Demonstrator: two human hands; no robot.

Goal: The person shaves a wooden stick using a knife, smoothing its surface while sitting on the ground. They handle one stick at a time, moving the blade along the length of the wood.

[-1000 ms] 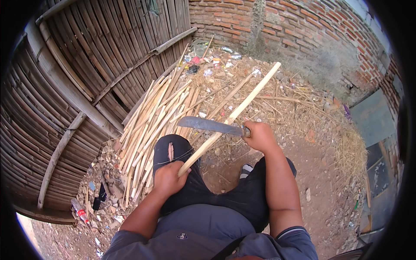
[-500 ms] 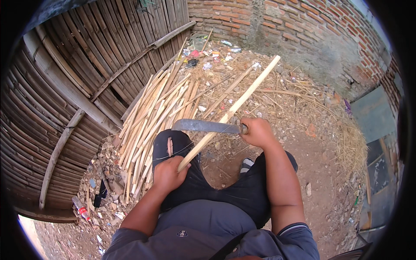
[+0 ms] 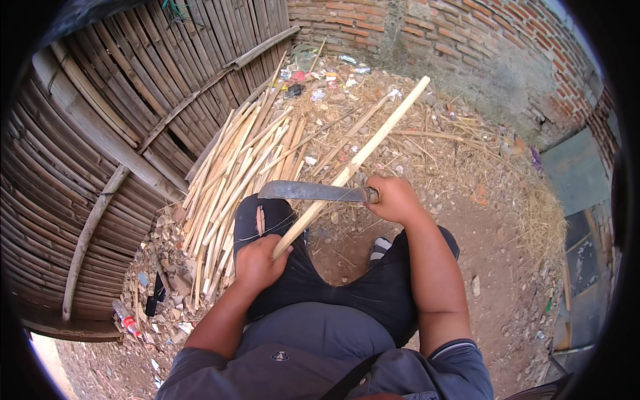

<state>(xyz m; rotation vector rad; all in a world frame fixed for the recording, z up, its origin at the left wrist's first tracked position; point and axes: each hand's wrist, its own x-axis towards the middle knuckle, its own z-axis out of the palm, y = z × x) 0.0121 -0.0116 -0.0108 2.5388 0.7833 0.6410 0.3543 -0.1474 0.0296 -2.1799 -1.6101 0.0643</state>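
My left hand (image 3: pixel 261 263) is closed round the near end of a long pale wooden stick (image 3: pixel 380 135), beside my left knee. The stick slants up and away to the right. My right hand (image 3: pixel 394 199) grips the handle of a machete (image 3: pixel 313 191), whose broad grey blade points left and lies across the stick, with its tip above my left knee. Thin strands run near the blade and my left knee. To the left of the stick, a heap of similar pale sticks (image 3: pixel 230 183) lies on the ground.
A bamboo wall (image 3: pixel 100 133) rises on the left, and a brick wall (image 3: pixel 460 40) curves round the back. Litter and stones cover the far ground. A plastic bottle (image 3: pixel 127 319) lies at the lower left. Dry straw (image 3: pixel 533 220) and grey sheets (image 3: pixel 577 177) are on the right.
The machete and my right hand have shifted slightly left and toward me along the stick. The stick's far end sits a little higher in view. Both grips are unchanged.
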